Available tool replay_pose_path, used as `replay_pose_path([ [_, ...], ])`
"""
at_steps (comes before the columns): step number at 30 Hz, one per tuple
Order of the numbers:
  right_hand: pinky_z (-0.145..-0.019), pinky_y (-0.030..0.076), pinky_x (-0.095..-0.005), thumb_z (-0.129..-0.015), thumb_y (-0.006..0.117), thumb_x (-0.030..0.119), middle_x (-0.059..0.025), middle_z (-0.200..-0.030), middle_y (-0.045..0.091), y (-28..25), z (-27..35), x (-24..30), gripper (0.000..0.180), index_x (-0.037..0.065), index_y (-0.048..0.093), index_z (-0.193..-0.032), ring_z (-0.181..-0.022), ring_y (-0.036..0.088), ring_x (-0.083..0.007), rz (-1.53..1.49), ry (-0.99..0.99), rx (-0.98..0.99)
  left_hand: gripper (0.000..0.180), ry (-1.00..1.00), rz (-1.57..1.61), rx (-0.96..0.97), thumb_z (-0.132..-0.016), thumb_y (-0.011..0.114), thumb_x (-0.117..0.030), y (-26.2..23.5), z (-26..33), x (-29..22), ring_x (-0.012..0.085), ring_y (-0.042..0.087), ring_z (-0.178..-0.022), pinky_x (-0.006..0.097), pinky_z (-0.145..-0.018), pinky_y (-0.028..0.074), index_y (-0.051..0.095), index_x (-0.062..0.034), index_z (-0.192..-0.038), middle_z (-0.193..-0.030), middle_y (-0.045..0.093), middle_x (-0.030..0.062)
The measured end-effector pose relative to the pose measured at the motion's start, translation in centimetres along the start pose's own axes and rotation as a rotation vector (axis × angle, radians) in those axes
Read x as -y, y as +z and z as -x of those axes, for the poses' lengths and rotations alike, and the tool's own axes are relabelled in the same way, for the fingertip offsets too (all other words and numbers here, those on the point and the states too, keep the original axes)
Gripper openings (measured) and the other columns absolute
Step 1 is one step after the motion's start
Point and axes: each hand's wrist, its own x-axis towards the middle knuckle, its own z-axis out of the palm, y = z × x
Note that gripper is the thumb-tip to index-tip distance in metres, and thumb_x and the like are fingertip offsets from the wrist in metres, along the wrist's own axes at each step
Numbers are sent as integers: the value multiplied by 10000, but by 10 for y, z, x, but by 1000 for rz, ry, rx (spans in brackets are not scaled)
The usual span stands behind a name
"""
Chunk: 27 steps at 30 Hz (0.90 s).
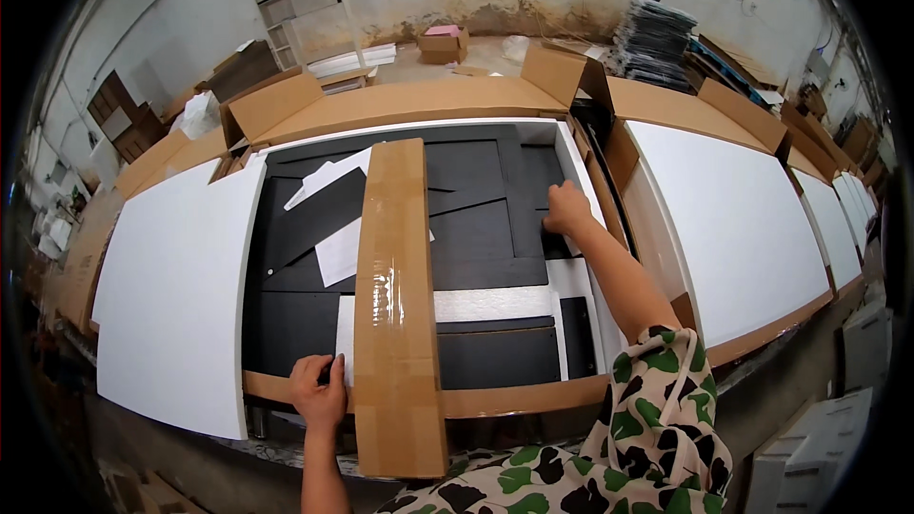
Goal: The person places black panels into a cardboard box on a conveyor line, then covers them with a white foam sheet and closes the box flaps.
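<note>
Camouflage sleeve [662,390]: nearest, right arm.
Taped carton [395,257]: across dark panels [476,262] in the open box [524,398]; might slide if bumped.
Left hand [318,390]: curled at near edge; pinch unclear.
Right hand [568,208]: bunched inside right side; can't tell what's pinched.

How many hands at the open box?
2: left hand at the front edge of the box, left of the taped carton; right hand toward the box's right side. No others show.

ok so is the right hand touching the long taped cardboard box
No, the right hand is clearly apart from the long taped cardboard box, reaching in near the right side of the open carton.
</note>
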Motion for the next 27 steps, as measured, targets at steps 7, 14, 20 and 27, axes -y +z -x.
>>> replay_pose_path([
  [7,-675,539,-380,-715,627,214,-235,-855,657,-86,47,5,280,-54,667,-788,-687,650,-360,-62,-100,788,115,-32,-29,7,-756,708,-91,-7,1,1,270,567,-712,343,-626,447,624,-18,-785,-773,596,103],
  [14,-800,504,-410,-744,672,269,-255,-989,633,28,5,-18,370,-54,642,-922,-952,613,-382,-93,2,310,119,4,-53,26,-744,710,-111,-4,-2,1,286,580,-731,370,-656,450,625,-34,-775,-790,609,109],
  [20,-814,498,-397,-740,696,343,-275,-981,631,39,-2,-6,487,-78,638,-978,-944,618,-382,-249,124,315,132,3,-62,20,-739,715,-126,-7,-1,2,288,579,-744,365,-661,441,633,-35,-786,-787,608,104],
  [27,-838,486,-405,-722,597,188,-273,-1010,622,56,-9,-13,338,-66,653,-938,-980,604,-395,-372,261,271,132,-50,60,21,-747,729,-106,-5,-1,4,220,581,-720,313,-632,448,631,-20,-770,-775,606,83],
])
